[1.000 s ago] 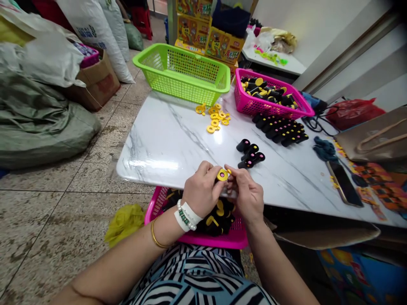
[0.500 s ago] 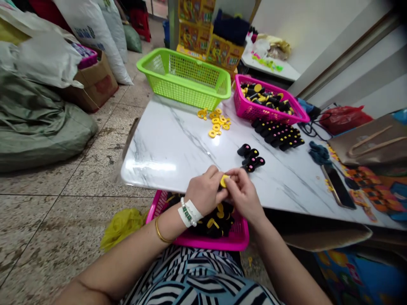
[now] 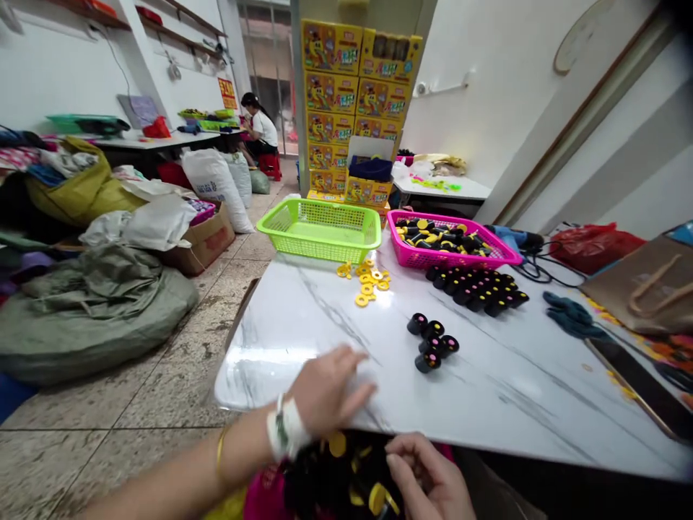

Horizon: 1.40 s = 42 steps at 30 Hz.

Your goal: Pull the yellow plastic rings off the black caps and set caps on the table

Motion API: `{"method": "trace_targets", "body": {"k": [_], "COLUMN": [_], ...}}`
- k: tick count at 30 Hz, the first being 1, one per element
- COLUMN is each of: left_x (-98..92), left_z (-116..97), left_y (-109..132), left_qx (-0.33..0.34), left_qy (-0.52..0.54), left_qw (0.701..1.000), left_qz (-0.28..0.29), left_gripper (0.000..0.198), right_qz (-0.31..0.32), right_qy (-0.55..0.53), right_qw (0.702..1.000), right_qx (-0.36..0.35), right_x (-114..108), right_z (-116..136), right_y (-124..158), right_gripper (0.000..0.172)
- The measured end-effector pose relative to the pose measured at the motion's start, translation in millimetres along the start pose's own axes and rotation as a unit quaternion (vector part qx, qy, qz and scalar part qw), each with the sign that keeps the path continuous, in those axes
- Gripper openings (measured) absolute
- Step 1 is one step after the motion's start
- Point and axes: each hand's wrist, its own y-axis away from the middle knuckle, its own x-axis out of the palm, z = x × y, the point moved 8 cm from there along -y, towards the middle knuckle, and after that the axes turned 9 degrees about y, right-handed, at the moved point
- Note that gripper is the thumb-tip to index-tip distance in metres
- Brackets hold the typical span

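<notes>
My left hand (image 3: 333, 390) reaches over the near table edge, fingers apart and slightly blurred, with nothing seen in it. Low in front of me, my right hand (image 3: 430, 480) is curled, thumb close to the bent forefinger; whatever may be inside is hidden. Beneath both hands is a pink basket (image 3: 265, 495) filled with black pieces with yellow round ends, one yellow-ended piece (image 3: 377, 498) lying right beside my right hand. Further up the table lie loose yellow rings with tabs (image 3: 365, 282). A small group of black cups with pink or yellow dots (image 3: 433, 343) stands right of my left hand.
A green basket (image 3: 319, 249) and another pink basket (image 3: 398, 249) of black-and-yellow pieces stand at the far edge. Rows of black cups (image 3: 476, 289) sit before the latter. At right lie a phone (image 3: 644, 386) and a dark cloth (image 3: 574, 314). A person (image 3: 263, 130) sits in the background.
My hands have separated from the yellow-ended piece they held together. The left has opened and moved left; the right has dropped over the basket. The view has tilted up.
</notes>
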Motion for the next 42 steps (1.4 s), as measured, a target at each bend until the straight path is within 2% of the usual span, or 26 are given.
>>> {"method": "trace_targets", "body": {"k": [2, 4, 6, 8, 11, 14, 17, 19, 20, 22, 25, 28, 30, 32, 35, 39, 42], "left_x": [-15.6, -17.9, -11.5, -4.9, 2.1, 11.1, 25.1, 35.9, 40.3, 45.9, 53.3, 66.9, 72.7, 72.0, 63.5, 53.9, 55.1], "left_z": [29, 63, 86, 92, 70, 15, -44, -67, -72, -68, -47, -35, -34, -36, -41, -41, -39], "left_y": [-48, -89, -115, -124, -108, -74, -41, -32, -32, -41, -61, -79, -84, -80, -61, -33, -25], "left_qx": [-0.028, -0.081, -0.107, -0.107, -0.078, 0.005, 0.097, 0.122, 0.120, 0.088, 0.002, -0.045, -0.044, -0.026, 0.007, 0.019, 0.012], "left_qy": [-0.045, -0.094, -0.118, -0.122, -0.093, -0.008, 0.078, 0.113, 0.128, 0.153, 0.148, 0.117, 0.113, 0.116, 0.099, 0.070, 0.077], "left_qw": [0.998, 0.991, 0.986, 0.986, 0.992, 1.000, 0.992, 0.986, 0.984, 0.984, 0.987, 0.991, 0.992, 0.992, 0.994, 0.997, 0.997], "left_qz": [-0.033, -0.048, -0.044, -0.038, -0.024, -0.006, 0.014, 0.022, 0.018, -0.014, -0.065, -0.048, -0.033, -0.034, -0.040, -0.036, -0.026], "left_gripper": [0.035, 0.044, 0.042, 0.034, 0.024, 0.023, 0.023, 0.024, 0.028, 0.041, 0.057, 0.054, 0.039, 0.026, 0.023, 0.020, 0.021], "right_qz": [0.002, 0.009, 0.012, 0.019, 0.018, -0.017, -0.022, -0.033, -0.046, -0.084, -0.134, -0.135, -0.128, -0.132, -0.121, -0.032, -0.019], "right_qy": [-0.002, -0.008, -0.001, 0.019, 0.026, -0.065, -0.182, -0.219, -0.223, -0.219, -0.192, -0.199, -0.219, -0.237, -0.255, -0.229, -0.172], "right_qw": [1.000, 1.000, 0.999, 0.996, 0.997, 0.998, 0.982, 0.974, 0.972, 0.971, 0.971, 0.970, 0.966, 0.960, 0.957, 0.970, 0.983], "right_qx": [-0.007, -0.023, -0.052, -0.080, -0.068, 0.002, 0.045, 0.054, 0.057, 0.055, 0.038, 0.042, 0.056, 0.066, 0.072, 0.078, 0.068], "right_x": [-5, -7, -9, -11, -21, -38, -49, -59, -65, -80, -102, -112, -113, -113, -105, -78, -68], "right_z": [15, 28, 36, 39, 36, 29, 28, 26, 25, 20, 14, 11, 10, 11, 15, 27, 34], "right_y": [-1, 0, 2, 4, 3, -3, -16, -25, -29, -34, -35, -36, -39, -44, -55, -67, -70], "right_gripper": [0.036, 0.033, 0.029, 0.025, 0.022, 0.025, 0.036, 0.034, 0.032, 0.027, 0.021, 0.020, 0.022, 0.024, 0.026, 0.027, 0.030]}}
